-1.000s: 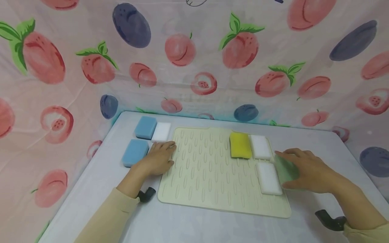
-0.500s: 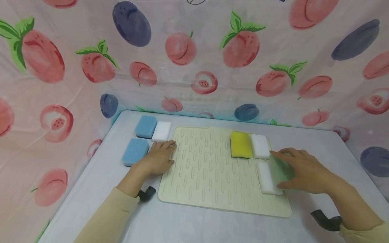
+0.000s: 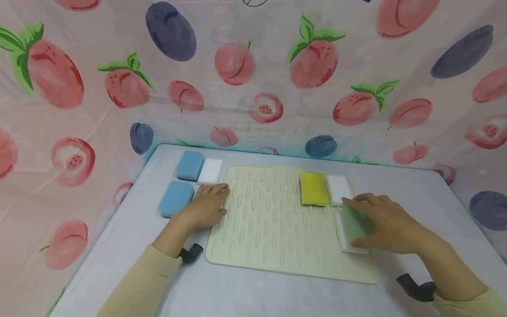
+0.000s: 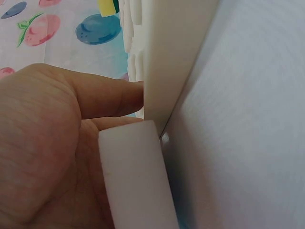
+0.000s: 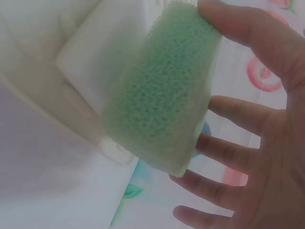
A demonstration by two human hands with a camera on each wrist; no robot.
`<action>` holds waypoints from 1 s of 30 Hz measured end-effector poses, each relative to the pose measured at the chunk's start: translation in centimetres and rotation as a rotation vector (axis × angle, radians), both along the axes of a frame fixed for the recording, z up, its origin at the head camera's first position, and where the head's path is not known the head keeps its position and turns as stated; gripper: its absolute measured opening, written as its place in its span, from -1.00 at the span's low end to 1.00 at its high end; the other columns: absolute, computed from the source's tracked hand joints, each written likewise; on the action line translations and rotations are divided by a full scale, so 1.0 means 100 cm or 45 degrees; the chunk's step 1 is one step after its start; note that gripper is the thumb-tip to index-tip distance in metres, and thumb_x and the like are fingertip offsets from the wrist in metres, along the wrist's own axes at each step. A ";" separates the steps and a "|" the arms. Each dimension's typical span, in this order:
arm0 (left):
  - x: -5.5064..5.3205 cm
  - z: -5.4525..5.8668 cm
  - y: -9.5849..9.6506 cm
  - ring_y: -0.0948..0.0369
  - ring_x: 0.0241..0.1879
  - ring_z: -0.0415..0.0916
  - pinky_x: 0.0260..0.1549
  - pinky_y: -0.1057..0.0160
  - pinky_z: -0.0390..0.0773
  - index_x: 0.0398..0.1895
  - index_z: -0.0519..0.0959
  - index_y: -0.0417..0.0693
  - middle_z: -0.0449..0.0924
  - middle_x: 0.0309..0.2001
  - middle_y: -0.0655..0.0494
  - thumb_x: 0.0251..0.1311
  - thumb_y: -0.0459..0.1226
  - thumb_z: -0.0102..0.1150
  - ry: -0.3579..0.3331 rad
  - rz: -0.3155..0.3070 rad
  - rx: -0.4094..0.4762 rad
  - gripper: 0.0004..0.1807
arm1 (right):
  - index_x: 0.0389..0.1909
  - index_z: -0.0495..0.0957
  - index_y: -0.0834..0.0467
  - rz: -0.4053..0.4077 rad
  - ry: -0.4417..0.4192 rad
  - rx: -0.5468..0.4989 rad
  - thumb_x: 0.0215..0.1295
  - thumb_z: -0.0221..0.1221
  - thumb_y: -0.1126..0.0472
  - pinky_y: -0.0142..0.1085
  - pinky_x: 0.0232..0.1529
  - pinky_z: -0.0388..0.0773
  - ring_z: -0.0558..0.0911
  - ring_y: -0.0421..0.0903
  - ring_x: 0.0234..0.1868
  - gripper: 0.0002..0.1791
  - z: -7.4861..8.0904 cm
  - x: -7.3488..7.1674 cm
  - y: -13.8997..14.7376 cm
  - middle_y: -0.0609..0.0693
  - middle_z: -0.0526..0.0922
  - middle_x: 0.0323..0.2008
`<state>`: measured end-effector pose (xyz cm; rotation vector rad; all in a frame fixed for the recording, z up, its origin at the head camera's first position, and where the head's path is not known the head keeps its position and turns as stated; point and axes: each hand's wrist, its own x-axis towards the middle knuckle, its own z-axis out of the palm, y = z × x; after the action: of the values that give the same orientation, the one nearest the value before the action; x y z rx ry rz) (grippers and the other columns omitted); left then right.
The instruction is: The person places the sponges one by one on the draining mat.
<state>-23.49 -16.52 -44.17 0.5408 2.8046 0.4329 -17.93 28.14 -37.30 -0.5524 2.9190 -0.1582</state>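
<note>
My right hand (image 3: 390,224) pinches a pale green sponge (image 3: 356,226) between thumb and fingertips, over the lower white sponge (image 3: 348,248) on the cream ridged mat (image 3: 273,229). Its porous green face shows in the right wrist view, with the thumb at one end of the sponge (image 5: 167,76). My left hand (image 3: 206,207) rests at the mat's left edge, its fingers relaxed. In the left wrist view a digit touches the mat's side (image 4: 167,52), and a white block (image 4: 136,176) lies beside the palm. A yellow sponge (image 3: 314,188) and another white sponge (image 3: 339,190) lie on the mat's upper right.
Left of the mat, two blue sponges (image 3: 190,165) and a white sponge (image 3: 211,171) lie on the white table (image 3: 277,299). A fruit-print curtain (image 3: 237,105) rises behind the table and along both sides.
The right hand has moved left with the green sponge, from the mat's right edge to over the lower white sponge, now covering much of it. The left hand has stayed still.
</note>
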 end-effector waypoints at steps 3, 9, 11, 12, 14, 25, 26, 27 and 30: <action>0.001 0.000 0.000 -0.18 0.62 -0.05 0.60 -0.31 -0.21 0.59 0.20 -0.25 0.06 0.64 -0.10 0.48 -0.19 0.10 -0.001 -0.003 0.001 -0.30 | 0.53 0.36 -0.10 0.005 0.001 0.013 -0.16 0.52 -0.43 0.35 0.16 0.44 0.45 0.28 0.23 0.18 0.000 0.000 -0.004 0.14 0.47 0.33; 0.001 0.000 0.000 -0.18 0.62 -0.05 0.61 -0.30 -0.22 0.59 0.20 -0.25 0.06 0.64 -0.10 0.49 -0.19 0.09 -0.004 -0.001 0.002 -0.30 | 0.53 0.37 -0.11 -0.003 -0.007 0.013 -0.17 0.53 -0.42 0.35 0.18 0.43 0.45 0.27 0.24 0.17 0.000 0.001 -0.012 0.14 0.47 0.33; 0.001 0.000 0.000 -0.18 0.62 -0.05 0.61 -0.30 -0.22 0.59 0.20 -0.25 0.06 0.64 -0.10 0.49 -0.19 0.09 -0.005 0.002 0.007 -0.30 | 0.53 0.37 -0.12 -0.001 -0.011 0.009 -0.17 0.53 -0.42 0.35 0.18 0.44 0.45 0.27 0.24 0.16 0.000 0.001 -0.014 0.14 0.48 0.33; 0.002 0.000 0.001 -0.18 0.62 -0.05 0.61 -0.30 -0.22 0.59 0.20 -0.25 0.06 0.64 -0.10 0.49 -0.19 0.09 -0.006 0.004 0.009 -0.30 | 0.52 0.38 -0.12 0.001 -0.010 0.007 -0.16 0.53 -0.42 0.35 0.18 0.44 0.45 0.27 0.24 0.16 0.000 0.001 -0.015 0.14 0.48 0.32; 0.002 0.000 0.001 -0.18 0.61 -0.04 0.61 -0.30 -0.22 0.59 0.20 -0.25 0.06 0.64 -0.10 0.49 -0.19 0.09 -0.008 0.006 0.011 -0.30 | 0.52 0.38 -0.11 0.011 -0.007 0.004 -0.16 0.53 -0.42 0.35 0.17 0.44 0.45 0.28 0.24 0.16 0.001 0.001 -0.017 0.14 0.48 0.32; 0.002 0.001 0.000 -0.18 0.61 -0.03 0.61 -0.30 -0.21 0.59 0.21 -0.25 0.07 0.64 -0.11 0.48 -0.19 0.10 -0.005 0.005 0.007 -0.31 | 0.52 0.39 -0.10 0.056 0.040 -0.014 -0.12 0.55 -0.34 0.32 0.15 0.44 0.47 0.26 0.24 0.11 0.001 0.002 -0.028 0.10 0.49 0.31; 0.002 0.001 0.001 -0.18 0.61 -0.03 0.61 -0.30 -0.21 0.59 0.22 -0.25 0.07 0.64 -0.11 0.48 -0.19 0.10 -0.005 0.005 0.006 -0.31 | 0.52 0.39 -0.10 0.057 0.044 -0.013 -0.12 0.56 -0.33 0.32 0.15 0.44 0.47 0.25 0.24 0.11 0.001 0.002 -0.029 0.10 0.49 0.31; 0.002 0.001 0.001 -0.19 0.61 -0.04 0.61 -0.30 -0.21 0.58 0.22 -0.26 0.07 0.64 -0.11 0.48 -0.20 0.10 -0.004 0.005 0.006 -0.31 | 0.51 0.39 -0.10 0.058 0.047 -0.012 -0.12 0.56 -0.33 0.31 0.15 0.44 0.47 0.25 0.24 0.11 0.001 0.002 -0.030 0.10 0.49 0.31; 0.002 0.002 0.001 -0.19 0.61 -0.04 0.61 -0.31 -0.21 0.58 0.22 -0.26 0.07 0.64 -0.11 0.48 -0.20 0.11 -0.003 0.004 0.004 -0.31 | 0.51 0.40 -0.11 0.050 0.048 -0.007 -0.12 0.56 -0.34 0.31 0.16 0.44 0.47 0.24 0.23 0.11 0.000 0.001 -0.035 0.09 0.50 0.31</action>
<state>-23.30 -16.43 -44.00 0.5367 2.8034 0.4388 -17.83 24.66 -37.31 -0.6193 2.9424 -0.1522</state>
